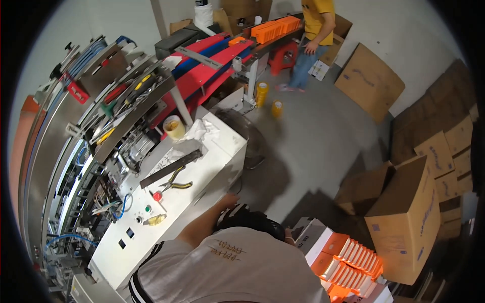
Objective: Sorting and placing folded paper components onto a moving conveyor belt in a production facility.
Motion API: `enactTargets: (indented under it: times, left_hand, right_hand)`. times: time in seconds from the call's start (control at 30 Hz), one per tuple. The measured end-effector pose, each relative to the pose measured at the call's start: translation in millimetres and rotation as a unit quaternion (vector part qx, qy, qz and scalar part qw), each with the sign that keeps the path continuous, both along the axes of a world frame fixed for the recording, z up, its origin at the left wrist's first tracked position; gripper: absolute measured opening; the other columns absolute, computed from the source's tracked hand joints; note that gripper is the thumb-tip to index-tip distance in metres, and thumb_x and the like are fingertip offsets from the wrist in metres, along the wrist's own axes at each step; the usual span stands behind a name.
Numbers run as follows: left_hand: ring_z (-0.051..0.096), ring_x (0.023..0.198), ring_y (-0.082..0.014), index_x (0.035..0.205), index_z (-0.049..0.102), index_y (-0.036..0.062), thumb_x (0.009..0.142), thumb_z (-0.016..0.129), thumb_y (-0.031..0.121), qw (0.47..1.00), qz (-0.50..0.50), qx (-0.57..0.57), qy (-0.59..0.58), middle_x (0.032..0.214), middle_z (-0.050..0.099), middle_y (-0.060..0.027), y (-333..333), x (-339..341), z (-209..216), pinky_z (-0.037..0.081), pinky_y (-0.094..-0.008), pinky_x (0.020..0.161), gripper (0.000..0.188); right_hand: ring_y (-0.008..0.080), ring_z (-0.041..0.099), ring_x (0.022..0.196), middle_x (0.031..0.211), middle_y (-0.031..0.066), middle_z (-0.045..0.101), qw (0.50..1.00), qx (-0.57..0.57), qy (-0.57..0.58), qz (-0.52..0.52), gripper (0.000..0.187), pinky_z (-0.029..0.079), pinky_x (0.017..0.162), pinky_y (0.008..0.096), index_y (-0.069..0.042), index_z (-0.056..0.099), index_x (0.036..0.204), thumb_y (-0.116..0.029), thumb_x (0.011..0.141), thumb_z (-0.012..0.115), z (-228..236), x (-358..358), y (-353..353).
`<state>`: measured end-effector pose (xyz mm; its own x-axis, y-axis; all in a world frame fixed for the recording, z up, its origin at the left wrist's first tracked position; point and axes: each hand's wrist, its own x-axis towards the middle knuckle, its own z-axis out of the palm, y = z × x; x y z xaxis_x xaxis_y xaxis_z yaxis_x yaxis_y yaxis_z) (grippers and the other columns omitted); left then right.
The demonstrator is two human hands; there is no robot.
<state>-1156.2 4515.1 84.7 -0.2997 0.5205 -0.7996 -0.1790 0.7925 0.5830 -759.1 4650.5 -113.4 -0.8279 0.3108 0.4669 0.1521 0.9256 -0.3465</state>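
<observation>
My left forearm reaches forward past the white machine cabinet (222, 139), and my left hand (230, 201) is beside my dark trousers, its fingers too small and hidden to make out. Only a sliver of my right hand (289, 235) shows beyond my grey shirt, next to a white carton (314, 235). What either hand holds, if anything, is hidden. Orange-and-white packs (356, 260) stand in rows by that carton. On the cabinet top lie yellow-and-black pliers (177, 180), a dark metal bar (171, 169) and a tape roll (174, 127), near a red button (157, 196).
Machinery (101, 202) with tools on it runs along the left. Ahead, a red-and-blue conveyor (212, 76) leads to orange packs (275, 29) and a person in a yellow shirt (319, 17). Open cardboard boxes (404, 222) and a leaning cardboard sheet (371, 81) stand right.
</observation>
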Motion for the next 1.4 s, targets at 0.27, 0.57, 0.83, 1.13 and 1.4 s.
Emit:
enactTargets:
  times: [0.27,0.57,0.83,1.13,1.4]
  left_hand:
    - [0.059,0.089,-0.0364,0.095,0.062,0.0097,0.077,0.053,0.026,0.915,-0.366,0.055,0.161,0.09,0.061,-0.0193,84.2,6.9,-112.7,0.044,-0.0459,0.076,0.026]
    - [0.061,0.073,-0.0284,0.083,0.064,0.0012,0.067,0.059,0.028,0.979,-0.201,0.032,0.012,0.081,0.064,-0.0141,232.3,-46.8,-2.9,0.048,-0.0379,0.065,0.032]
    - [0.054,0.087,-0.0207,0.088,0.063,0.0088,0.081,0.054,0.044,0.957,-0.244,0.154,0.038,0.091,0.057,-0.008,284.9,-113.2,14.7,0.046,-0.0395,0.067,0.037]
    - [0.053,0.096,-0.0157,0.102,0.061,0.0063,0.085,0.053,0.041,0.967,0.152,0.148,-0.144,0.097,0.061,-0.006,279.2,-147.8,-6.3,0.043,-0.0316,0.082,0.04]
    - [0.055,0.086,-0.0173,0.09,0.062,0.0039,0.087,0.05,0.03,0.873,0.097,0.413,0.241,0.093,0.062,-0.0041,308.1,-174.2,-35.6,0.042,-0.0367,0.077,0.029]
  right_hand:
    - [0.0337,0.058,0.101,0.103,0.0157,0.063,0.814,-0.355,-0.44,-0.136,0.035,0.047,0.083,0.0417,-0.009,0.065,0.101,-0.033,0.079,0.052,18.6,-11.8,69.7]
    - [0.0277,0.059,0.09,0.095,0.0161,0.063,0.695,-0.516,-0.447,-0.227,0.028,0.048,0.074,0.0408,-0.007,0.064,0.1,-0.026,0.08,0.056,3.6,-35.3,255.9]
    - [0.0228,0.063,0.08,0.088,0.0148,0.065,0.654,-0.579,-0.432,-0.224,0.027,0.049,0.069,0.0367,-0.005,0.066,0.097,-0.025,0.08,0.06,63.1,-128.7,359.5]
    - [0.0138,0.058,0.068,0.073,0.0049,0.061,0.832,-0.335,-0.423,0.131,0.024,0.047,0.061,0.0293,-0.008,0.063,0.086,-0.029,0.085,0.053,132.6,-434.6,472.5]
    - [0.0306,0.06,0.078,0.087,0.0163,0.06,0.957,-0.266,-0.057,0.103,0.033,0.049,0.069,0.0369,-0.004,0.056,0.102,-0.018,0.074,0.067,325.9,-792.4,592.7]
